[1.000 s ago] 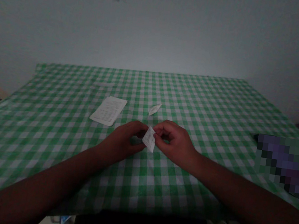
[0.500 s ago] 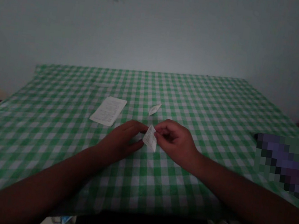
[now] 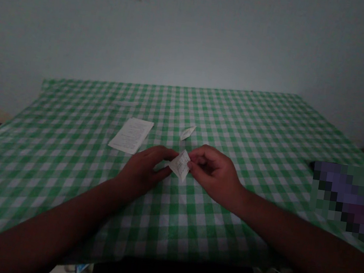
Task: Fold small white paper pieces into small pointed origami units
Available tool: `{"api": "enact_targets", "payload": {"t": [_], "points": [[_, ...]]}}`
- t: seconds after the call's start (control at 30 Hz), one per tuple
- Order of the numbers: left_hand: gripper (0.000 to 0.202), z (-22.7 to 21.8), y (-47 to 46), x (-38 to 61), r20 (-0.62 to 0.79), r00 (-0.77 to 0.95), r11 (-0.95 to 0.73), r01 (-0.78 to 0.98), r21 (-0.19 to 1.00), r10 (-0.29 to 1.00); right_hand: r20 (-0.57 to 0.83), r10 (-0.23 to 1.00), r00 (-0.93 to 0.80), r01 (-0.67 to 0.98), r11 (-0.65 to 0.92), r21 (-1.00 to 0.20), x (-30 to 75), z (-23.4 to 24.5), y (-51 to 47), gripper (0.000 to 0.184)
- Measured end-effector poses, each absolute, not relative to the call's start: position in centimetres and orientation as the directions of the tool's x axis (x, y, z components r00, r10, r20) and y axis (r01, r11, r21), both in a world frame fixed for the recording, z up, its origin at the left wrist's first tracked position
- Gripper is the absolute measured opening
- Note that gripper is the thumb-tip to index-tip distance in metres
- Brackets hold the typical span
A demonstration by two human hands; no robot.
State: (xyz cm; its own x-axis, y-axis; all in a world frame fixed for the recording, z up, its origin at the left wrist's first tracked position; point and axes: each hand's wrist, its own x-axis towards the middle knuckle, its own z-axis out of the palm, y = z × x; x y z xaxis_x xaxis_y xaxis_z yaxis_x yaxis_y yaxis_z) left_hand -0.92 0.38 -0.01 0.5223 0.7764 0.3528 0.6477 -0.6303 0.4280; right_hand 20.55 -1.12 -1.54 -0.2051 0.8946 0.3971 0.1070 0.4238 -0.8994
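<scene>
White folded paper (image 3: 180, 164) | long axis slanting up-right | pinched by left hand (image 3: 145, 172), right hand (image 3: 214, 172)

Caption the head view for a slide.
Left hand and right hand pinch a small folded paper over a green checked tablecloth.

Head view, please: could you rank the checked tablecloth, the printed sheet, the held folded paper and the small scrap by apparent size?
1. checked tablecloth
2. printed sheet
3. held folded paper
4. small scrap
The scrap lies farther from the camera, so the last two may really be alike.
</scene>
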Motion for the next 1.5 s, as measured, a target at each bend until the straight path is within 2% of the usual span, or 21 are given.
{"api": "enact_targets", "payload": {"t": [0.1,0.17,0.3,0.37,0.53,0.77,0.93,1.1,1.23,1.4,1.5], "points": [[0.023,0.0,0.5,-1.2,0.328,0.501,-0.599,0.658,0.457,0.801,0.447,0.845,-0.295,0.044,0.479,-0.877,20.9,-1.0,-1.3,0.018],[0.020,0.0,0.6,-1.3,0.326,0.497,-0.594,0.657,0.464,0.804,0.499,0.787,-0.362,0.028,0.545,-0.838,21.2,-0.6,-1.4,0.032],[0.017,0.1,0.5,-1.5,0.352,0.522,-0.629,0.623,0.464,0.777,0.570,0.683,-0.456,0.140,0.688,-0.712,21.7,-0.1,-1.5,0.067],[0.019,0.1,0.3,-1.5,0.348,0.529,-0.632,0.617,0.470,0.774,0.566,0.672,-0.477,0.208,0.712,-0.670,21.7,-0.1,-1.6,0.074],[0.021,0.1,-0.1,-1.6,0.325,0.563,-0.646,0.594,0.479,0.760,0.572,0.676,-0.465,0.299,0.728,-0.617,21.4,-0.3,-1.8,0.068],[0.015,0.1,0.1,-1.4,0.384,0.619,-0.722,0.504,0.474,0.685,0.615,0.681,-0.398,0.301,0.730,-0.614,21.4,-0.1,-1.7,0.051],[0.015,0.0,0.0,-1.4,0.396,0.617,-0.726,0.488,0.485,0.680,0.606,0.666,-0.435,0.272,0.739,-0.617,21.3,0.1,-1.8,0.058],[0.014,-0.3,0.1,-1.3,0.401,0.624,-0.731,0.463,0.502,0.670,0.608,0.676,-0.416,0.261,0.729,-0.633,21.3,0.2,-1.8,0.055],[0.016,-0.3,0.2,-1.2,0.444,0.639,-0.769,0.422,0.481,0.628,0.607,0.677,-0.415,0.235,0.725,-0.647,21.3,0.0,-1.7,0.054],[0.015,-0.3,0.5,-1.0,0.552,0.648,-0.848,0.350,0.397,0.525,0.648,0.652,-0.394,0.206,0.750,-0.628,21.2,-0.2,-1.4,0.038],[0.015,-0.4,0.6,-0.9,0.572,0.656,-0.868,0.314,0.386,0.492,0.681,0.629,-0.374,0.194,0.771,-0.606,21.2,-0.2,-1.3,0.031]]}}
